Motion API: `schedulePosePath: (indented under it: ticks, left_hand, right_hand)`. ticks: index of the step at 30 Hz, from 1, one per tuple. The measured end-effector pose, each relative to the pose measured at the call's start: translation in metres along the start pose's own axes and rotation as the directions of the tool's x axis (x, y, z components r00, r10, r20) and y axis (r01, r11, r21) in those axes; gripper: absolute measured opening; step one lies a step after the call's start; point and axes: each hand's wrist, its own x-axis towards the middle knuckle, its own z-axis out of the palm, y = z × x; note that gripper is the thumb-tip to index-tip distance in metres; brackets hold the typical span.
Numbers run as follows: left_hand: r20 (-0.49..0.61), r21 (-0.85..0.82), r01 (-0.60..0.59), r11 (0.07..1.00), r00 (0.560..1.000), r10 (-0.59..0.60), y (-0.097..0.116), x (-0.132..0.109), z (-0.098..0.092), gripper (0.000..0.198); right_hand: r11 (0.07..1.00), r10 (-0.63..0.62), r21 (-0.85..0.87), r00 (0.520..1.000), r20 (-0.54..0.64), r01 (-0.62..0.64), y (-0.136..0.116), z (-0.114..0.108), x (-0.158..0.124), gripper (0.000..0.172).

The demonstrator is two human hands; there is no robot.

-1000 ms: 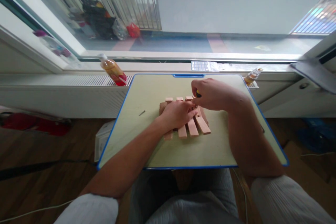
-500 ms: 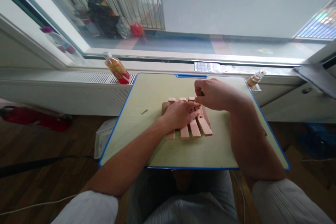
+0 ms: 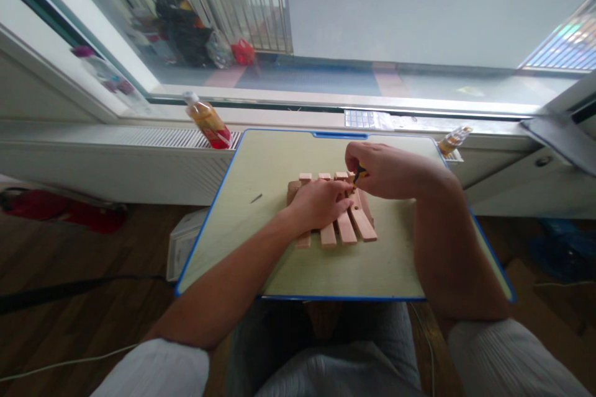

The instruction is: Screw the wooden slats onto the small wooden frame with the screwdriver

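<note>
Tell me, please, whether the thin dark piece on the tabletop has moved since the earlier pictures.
No: judged against the tabletop, the thin dark piece shows no visible shift.

the table (image 3: pixel 391 263) bears slatted woodwork (image 3: pixel 346 229) — and a thin sliver (image 3: pixel 256 198).

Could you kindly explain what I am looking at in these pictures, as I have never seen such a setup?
There is no machine here: these are a person's own bare hands. A single camera worn on the head takes every picture, looking forward and down, so the forearms reach in from the bottom.

On the pale table, which has a blue edge, lie several wooden slats, side by side. The left hand rests on them. The right hand grips a yellow-and-black tool, its tip down by the left fingertips; the fingers hide too much to say exactly what it is. Left of the slats lies a thin dark piece, too small to identify.
</note>
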Motion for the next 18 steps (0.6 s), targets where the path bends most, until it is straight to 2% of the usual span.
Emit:
schedulePosePath:
  ticks: [5,14,16,18]
  left_hand:
    - [-0.017,-0.021,-0.017,1.000,1.000,0.016,0.000,-0.001,-0.001,0.035]
    - [-0.030,-0.009,-0.028,1.000,0.999,0.028,-0.003,0.001,0.003,0.036]
    - [-0.029,-0.005,-0.024,1.000,0.999,0.024,-0.003,0.001,0.003,0.036]
    - [-0.028,0.002,-0.015,1.000,1.000,0.015,-0.002,0.001,0.002,0.035]
  right_hand:
    - [0.998,0.027,-0.057,0.999,-0.023,-0.029,-0.002,0.002,0.002,0.017]
    - [0.958,0.211,-0.180,0.974,-0.079,-0.222,-0.013,0.002,0.008,0.020]
    - [0.963,0.203,-0.164,0.976,-0.077,-0.214,-0.012,0.002,0.008,0.021]
    - [0.983,0.133,-0.121,0.989,-0.067,-0.140,-0.008,0.003,0.006,0.022]
